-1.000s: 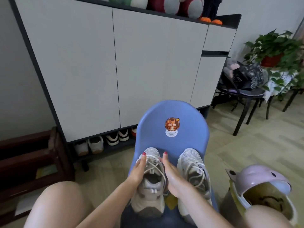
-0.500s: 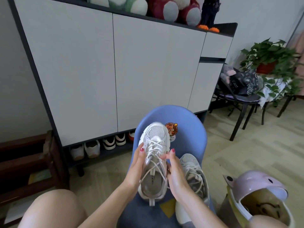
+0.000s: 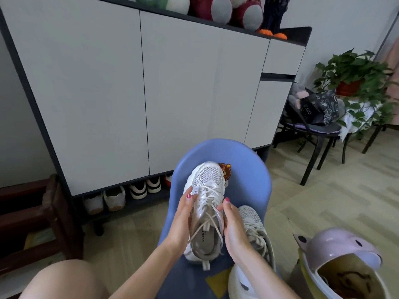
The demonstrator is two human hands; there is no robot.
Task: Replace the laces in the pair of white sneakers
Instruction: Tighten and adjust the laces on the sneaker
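A white sneaker (image 3: 208, 180) with loose off-white laces (image 3: 208, 209) is held up above the blue chair (image 3: 254, 175), toe pointing away from me. My left hand (image 3: 181, 221) grips its left side, thumb on the upper. My right hand (image 3: 234, 229) grips its right side, thumb by the laces. The second white sneaker (image 3: 254, 236) lies on the chair seat to the right, laced, partly hidden behind my right forearm.
A tall white shoe cabinet (image 3: 129, 93) stands behind the chair, with several shoes (image 3: 129, 193) on its bottom shelf. A pink-lidded bin (image 3: 336, 262) is at lower right. A black stool with a bag (image 3: 313, 117) and a potted plant (image 3: 354, 72) are at right. My knee (image 3: 60, 279) shows at lower left.
Both hands lifted the left sneaker off the chair seat and raised it toward me; it now hangs a little steadier and higher. The other sneaker stayed put.
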